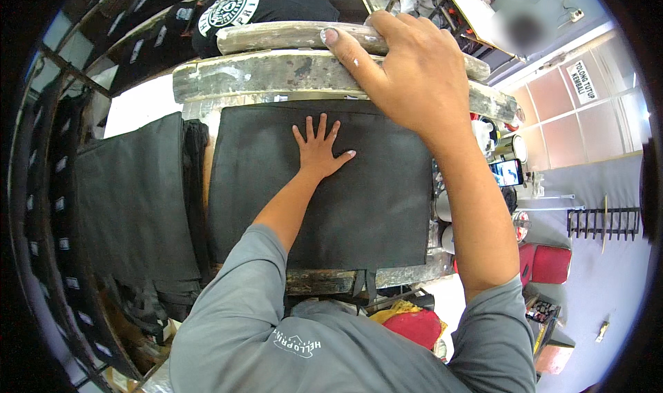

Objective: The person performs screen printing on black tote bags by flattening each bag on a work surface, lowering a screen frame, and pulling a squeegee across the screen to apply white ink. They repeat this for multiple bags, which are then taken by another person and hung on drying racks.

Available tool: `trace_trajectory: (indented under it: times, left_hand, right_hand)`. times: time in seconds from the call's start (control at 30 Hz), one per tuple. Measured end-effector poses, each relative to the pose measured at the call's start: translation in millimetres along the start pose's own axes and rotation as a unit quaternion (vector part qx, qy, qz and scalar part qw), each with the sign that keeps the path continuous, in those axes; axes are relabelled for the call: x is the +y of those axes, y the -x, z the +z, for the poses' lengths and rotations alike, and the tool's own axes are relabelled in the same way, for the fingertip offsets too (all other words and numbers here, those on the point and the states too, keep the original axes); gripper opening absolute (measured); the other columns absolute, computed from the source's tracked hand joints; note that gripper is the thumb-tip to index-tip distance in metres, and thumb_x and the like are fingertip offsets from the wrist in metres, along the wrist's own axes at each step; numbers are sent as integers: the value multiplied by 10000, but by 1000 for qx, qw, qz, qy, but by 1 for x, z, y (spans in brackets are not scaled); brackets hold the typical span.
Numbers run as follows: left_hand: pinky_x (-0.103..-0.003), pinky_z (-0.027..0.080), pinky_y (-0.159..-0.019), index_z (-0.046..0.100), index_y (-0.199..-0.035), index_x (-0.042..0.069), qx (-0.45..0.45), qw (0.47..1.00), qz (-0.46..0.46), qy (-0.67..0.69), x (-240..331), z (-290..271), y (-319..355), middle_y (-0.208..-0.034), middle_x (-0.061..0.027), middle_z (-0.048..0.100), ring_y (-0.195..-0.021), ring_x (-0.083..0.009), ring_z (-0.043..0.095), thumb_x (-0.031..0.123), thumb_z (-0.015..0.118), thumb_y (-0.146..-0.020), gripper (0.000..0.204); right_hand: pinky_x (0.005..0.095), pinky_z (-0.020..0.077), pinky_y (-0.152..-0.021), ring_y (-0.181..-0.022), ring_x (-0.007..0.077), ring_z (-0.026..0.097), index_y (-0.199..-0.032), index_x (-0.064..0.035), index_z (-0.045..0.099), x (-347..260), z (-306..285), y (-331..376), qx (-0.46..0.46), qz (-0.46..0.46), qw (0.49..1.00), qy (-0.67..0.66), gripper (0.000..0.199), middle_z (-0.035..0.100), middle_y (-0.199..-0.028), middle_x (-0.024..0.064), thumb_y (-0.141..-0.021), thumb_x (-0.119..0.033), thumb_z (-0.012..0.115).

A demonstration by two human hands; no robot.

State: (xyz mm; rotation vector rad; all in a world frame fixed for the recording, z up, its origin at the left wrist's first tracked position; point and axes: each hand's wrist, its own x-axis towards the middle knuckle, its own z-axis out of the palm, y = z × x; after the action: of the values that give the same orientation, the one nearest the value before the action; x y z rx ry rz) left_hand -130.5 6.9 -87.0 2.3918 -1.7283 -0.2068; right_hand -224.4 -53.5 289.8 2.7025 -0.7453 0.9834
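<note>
A black fabric bag [373, 206] lies flat on the work table, with a short strap hanging at its near edge. My left hand [318, 148] rests palm down on its upper middle, fingers spread. Raised beyond the bag's far right side, my right hand [421, 75] is closed round a paint-stained wooden bar [276, 39], thumb on the near side and fingers over the top. Just below that bar runs a wider stained wooden board [248, 75]. How the two join cannot be made out behind my hand.
A stack of black bags [131, 199] sits at the left. Behind the boards lies a black shirt [290, 6] with a white round print. At the right are cans [511, 148] and a lit phone [506, 173]. A red chair [550, 263] stands farther right; racks line the left.
</note>
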Motion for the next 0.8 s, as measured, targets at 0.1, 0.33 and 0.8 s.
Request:
trace_trajectory:
  times: [0.1,0.33,0.8]
  left_hand:
    - [-790,-59,-1220,266,-1725,253,3,1000,-1,-12,0,5,-3,-1807,-141,108,-1638,-493,29,942,388,-887,1091]
    - [-794,-85,-1207,340,-1701,263,58,998,15,7,-4,11,-16,-1796,-141,163,-1632,-501,41,911,439,-889,1044]
    - [-750,167,-1238,441,-1640,147,57,996,-59,46,34,-41,-6,-1719,-226,323,-1584,-507,266,793,600,-914,985]
  right_hand:
    - [492,533,-821,-873,393,700,-947,-12,766,0,1,1,10,2,1000,-4,654,711,-847,192,-967,-654,643]
    - [500,542,-813,-867,392,713,-967,-3,768,2,2,1,-2,-4,1000,14,671,724,-850,196,-962,-662,646]
    - [524,514,-789,-807,422,673,-779,30,669,-5,-12,-8,-65,42,997,-33,660,681,-794,242,-985,-594,601]
